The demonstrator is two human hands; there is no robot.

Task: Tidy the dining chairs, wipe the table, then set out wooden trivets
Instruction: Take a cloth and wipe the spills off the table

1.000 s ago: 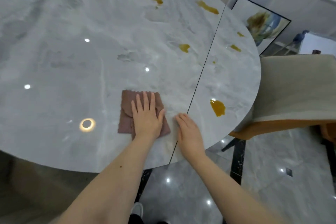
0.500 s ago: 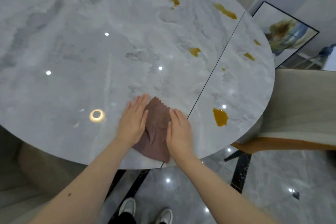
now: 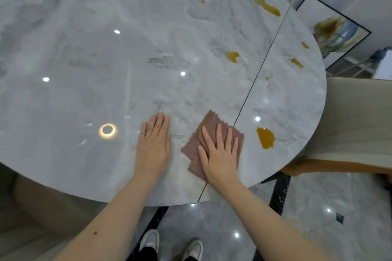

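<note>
A round grey marble table fills the view. My right hand lies flat, fingers spread, pressing a folded brown cloth onto the table near its front edge, right on the dark seam. My left hand rests flat on the bare tabletop just left of the cloth, holding nothing. An amber spill sits a little to the right of the cloth. More amber stains lie farther back, among them one mid-table and a long one near the far rim. No trivets are in view.
A beige dining chair stands close against the table's right edge. Another pale chair is tucked under the table at lower left. A framed painting leans on the wall at the back right. My shoes stand on glossy floor tiles.
The cloth passed from under my left hand to under my right and slid right, toward the seam and the near spill. My left hand now lies on bare table.
</note>
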